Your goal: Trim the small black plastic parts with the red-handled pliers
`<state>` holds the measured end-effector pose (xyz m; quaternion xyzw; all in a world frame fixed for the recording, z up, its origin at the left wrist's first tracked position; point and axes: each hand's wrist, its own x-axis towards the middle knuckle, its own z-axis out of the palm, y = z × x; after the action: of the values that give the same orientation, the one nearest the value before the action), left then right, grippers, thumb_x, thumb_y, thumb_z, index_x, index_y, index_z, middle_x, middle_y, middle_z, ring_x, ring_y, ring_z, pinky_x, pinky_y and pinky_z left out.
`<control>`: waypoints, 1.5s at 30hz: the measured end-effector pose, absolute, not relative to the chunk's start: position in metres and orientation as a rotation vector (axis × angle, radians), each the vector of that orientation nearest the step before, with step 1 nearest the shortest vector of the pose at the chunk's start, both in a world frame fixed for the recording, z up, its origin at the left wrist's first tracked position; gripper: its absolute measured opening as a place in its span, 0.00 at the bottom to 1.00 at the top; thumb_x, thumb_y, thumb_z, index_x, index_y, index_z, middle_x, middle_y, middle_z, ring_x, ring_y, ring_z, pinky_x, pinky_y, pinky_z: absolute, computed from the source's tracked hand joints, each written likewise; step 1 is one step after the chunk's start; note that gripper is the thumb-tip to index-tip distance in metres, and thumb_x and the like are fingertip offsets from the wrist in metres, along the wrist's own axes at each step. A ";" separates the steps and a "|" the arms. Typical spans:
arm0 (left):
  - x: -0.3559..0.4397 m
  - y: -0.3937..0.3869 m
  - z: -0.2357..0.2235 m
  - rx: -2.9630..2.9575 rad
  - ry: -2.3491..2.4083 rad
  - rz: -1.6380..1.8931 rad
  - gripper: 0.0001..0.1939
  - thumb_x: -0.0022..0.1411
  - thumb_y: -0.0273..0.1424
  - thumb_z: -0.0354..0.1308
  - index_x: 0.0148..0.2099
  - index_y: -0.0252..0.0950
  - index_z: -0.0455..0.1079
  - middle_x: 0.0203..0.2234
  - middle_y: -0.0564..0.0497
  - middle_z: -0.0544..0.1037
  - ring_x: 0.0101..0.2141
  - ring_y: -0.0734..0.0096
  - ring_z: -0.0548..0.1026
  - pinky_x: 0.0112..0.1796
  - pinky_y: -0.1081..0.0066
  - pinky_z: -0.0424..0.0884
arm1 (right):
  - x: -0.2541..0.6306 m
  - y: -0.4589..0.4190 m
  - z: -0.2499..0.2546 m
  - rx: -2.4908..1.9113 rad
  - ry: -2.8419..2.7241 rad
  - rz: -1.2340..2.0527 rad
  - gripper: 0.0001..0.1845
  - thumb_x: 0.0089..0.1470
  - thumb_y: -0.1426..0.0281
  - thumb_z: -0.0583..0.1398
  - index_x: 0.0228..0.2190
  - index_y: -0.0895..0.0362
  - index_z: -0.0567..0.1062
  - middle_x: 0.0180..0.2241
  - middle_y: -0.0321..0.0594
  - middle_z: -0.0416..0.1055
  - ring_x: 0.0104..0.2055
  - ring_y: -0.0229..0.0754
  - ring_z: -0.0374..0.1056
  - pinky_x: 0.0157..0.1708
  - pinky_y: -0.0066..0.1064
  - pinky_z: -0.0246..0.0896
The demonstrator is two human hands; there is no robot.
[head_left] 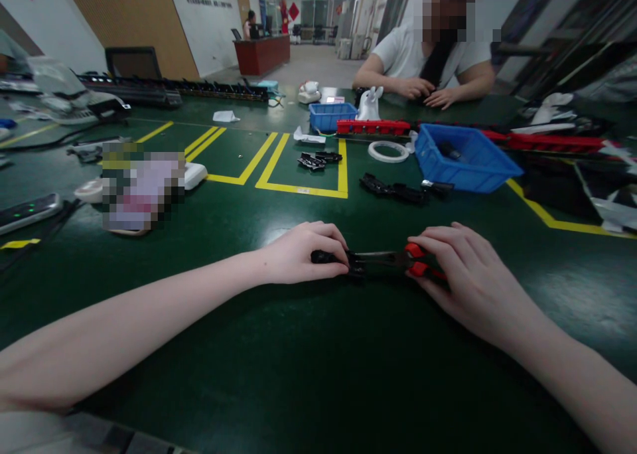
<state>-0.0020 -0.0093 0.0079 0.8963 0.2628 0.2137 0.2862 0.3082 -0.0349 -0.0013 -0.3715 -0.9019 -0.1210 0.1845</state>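
My left hand (303, 253) rests on the green table (308, 361), its fingers curled round a small black plastic part (326, 257). My right hand (460, 275) is closed on the red handles of a pair of pliers (393, 261). The dark jaws of the pliers point left and meet the black part between my two hands. Both forearms lie low over the table.
Black plastic parts (393, 190) lie ahead by yellow floor-tape lines (298, 188). A blue bin (465, 156) stands right of them, a smaller blue bin (331, 115) farther back. A white ring (388, 151), red strips (373, 127), and a seated person (430, 66) are across the table.
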 end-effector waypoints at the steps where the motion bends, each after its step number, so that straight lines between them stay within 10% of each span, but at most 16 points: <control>1: -0.002 -0.009 0.008 2.411 0.693 0.573 0.08 0.67 0.32 0.59 0.43 0.36 0.78 0.46 0.47 0.76 0.47 0.64 0.74 0.48 0.62 0.70 | 0.308 -0.034 -0.001 -1.032 -2.533 -0.323 0.25 0.58 0.69 0.56 0.57 0.54 0.64 0.52 0.52 0.67 0.55 0.60 0.65 0.59 0.63 0.58; 10: -0.002 -0.011 0.004 2.565 0.705 0.602 0.07 0.67 0.30 0.60 0.44 0.37 0.77 0.48 0.47 0.76 0.48 0.64 0.75 0.48 0.63 0.70 | 0.305 -0.034 0.001 -0.966 -2.549 -0.197 0.17 0.53 0.76 0.55 0.45 0.55 0.70 0.45 0.48 0.72 0.48 0.53 0.71 0.46 0.49 0.72; 21: -0.001 -0.012 0.001 2.497 0.730 0.658 0.07 0.66 0.28 0.61 0.43 0.37 0.79 0.51 0.46 0.78 0.48 0.64 0.76 0.49 0.60 0.70 | 0.286 -0.017 0.002 -1.069 -2.462 -0.224 0.18 0.51 0.74 0.57 0.45 0.55 0.73 0.42 0.47 0.74 0.48 0.55 0.70 0.57 0.61 0.61; 32: -0.004 -0.012 0.003 2.392 0.721 0.644 0.09 0.67 0.32 0.60 0.46 0.36 0.78 0.50 0.46 0.77 0.48 0.65 0.76 0.51 0.62 0.71 | 0.262 0.002 0.004 -1.143 -2.400 -0.089 0.04 0.55 0.70 0.58 0.35 0.55 0.70 0.35 0.45 0.71 0.37 0.47 0.70 0.36 0.38 0.68; 39: -0.002 -0.014 0.004 2.454 0.735 0.653 0.10 0.65 0.32 0.62 0.48 0.36 0.78 0.49 0.44 0.78 0.48 0.63 0.76 0.50 0.59 0.71 | 0.269 -0.002 0.004 -1.125 -2.406 -0.085 0.20 0.58 0.50 0.59 0.33 0.56 0.70 0.35 0.45 0.70 0.33 0.45 0.68 0.32 0.36 0.64; 45: -0.001 -0.016 0.003 2.494 0.778 0.661 0.12 0.65 0.29 0.62 0.50 0.35 0.76 0.51 0.43 0.77 0.50 0.62 0.76 0.51 0.59 0.72 | 0.270 0.000 0.005 -1.122 -2.434 -0.175 0.23 0.67 0.55 0.47 0.29 0.55 0.72 0.30 0.44 0.71 0.30 0.43 0.67 0.30 0.35 0.60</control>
<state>-0.0008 -0.0161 0.0027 0.9025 0.2815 0.2393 0.2214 0.2700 0.0001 0.0046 -0.4068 -0.8828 -0.0634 0.2260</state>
